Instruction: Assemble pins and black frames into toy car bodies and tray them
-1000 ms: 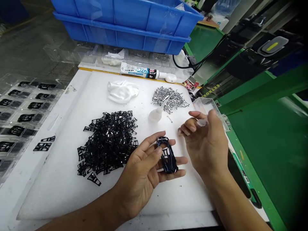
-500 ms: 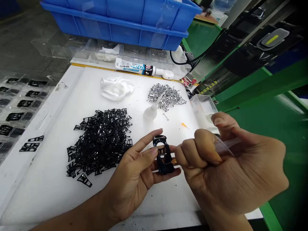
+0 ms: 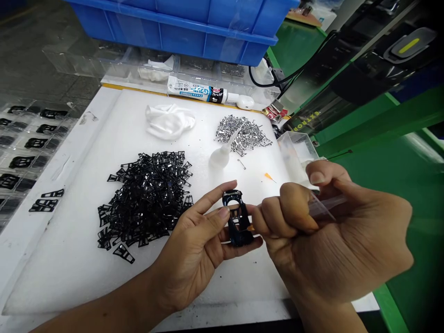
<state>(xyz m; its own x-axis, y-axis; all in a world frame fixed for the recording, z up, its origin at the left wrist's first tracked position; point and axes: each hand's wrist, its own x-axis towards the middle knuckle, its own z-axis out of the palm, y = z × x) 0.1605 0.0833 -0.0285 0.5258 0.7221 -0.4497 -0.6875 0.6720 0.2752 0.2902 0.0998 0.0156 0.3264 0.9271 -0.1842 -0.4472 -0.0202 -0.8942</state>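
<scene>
My left hand (image 3: 199, 243) holds a small glossy black car-shaped shell (image 3: 237, 217) between thumb and fingers, above the white mat (image 3: 86, 259). My right hand (image 3: 329, 240) is closed in a fist round a clear syringe-like applicator (image 3: 326, 206), with its tip at the shell's right side. A heap of black window-frame parts (image 3: 147, 196) lies to the left of my left hand. A pile of small silver metal pieces (image 3: 243, 132) lies farther back.
A clear squeeze bottle (image 3: 222, 155), an orange needle tip (image 3: 268, 176), a crumpled white cloth (image 3: 169, 120) and a glue tube (image 3: 201, 94) lie on the mat. Blue crates (image 3: 194, 27) stand behind. Clear trays with black parts (image 3: 27, 143) are at left, a clear box (image 3: 296, 150) at right.
My right hand took up the applicator from the right, closed round it and brought its tip to the shell. My left hand kept hold of the shell.
</scene>
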